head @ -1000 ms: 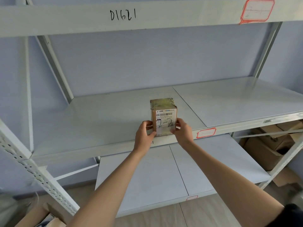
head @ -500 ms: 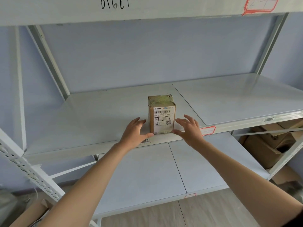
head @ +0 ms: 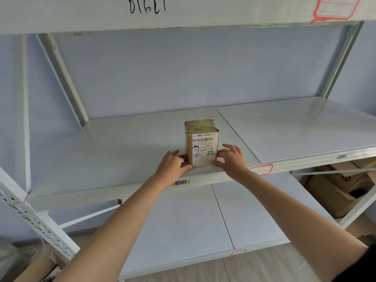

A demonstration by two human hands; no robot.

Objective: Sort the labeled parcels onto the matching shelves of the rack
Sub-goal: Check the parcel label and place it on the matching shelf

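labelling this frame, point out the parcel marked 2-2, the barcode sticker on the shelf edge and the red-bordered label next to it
parcel marked 2-2 [head: 203,148]: head view, front face label.
barcode sticker [head: 179,182]: head view, middle of the bars.
red-bordered label [head: 262,169]: head view, its white centre.

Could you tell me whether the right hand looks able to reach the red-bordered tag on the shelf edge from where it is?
Probably yes: the right hand sits just beside the red-bordered tag, with nothing between them.
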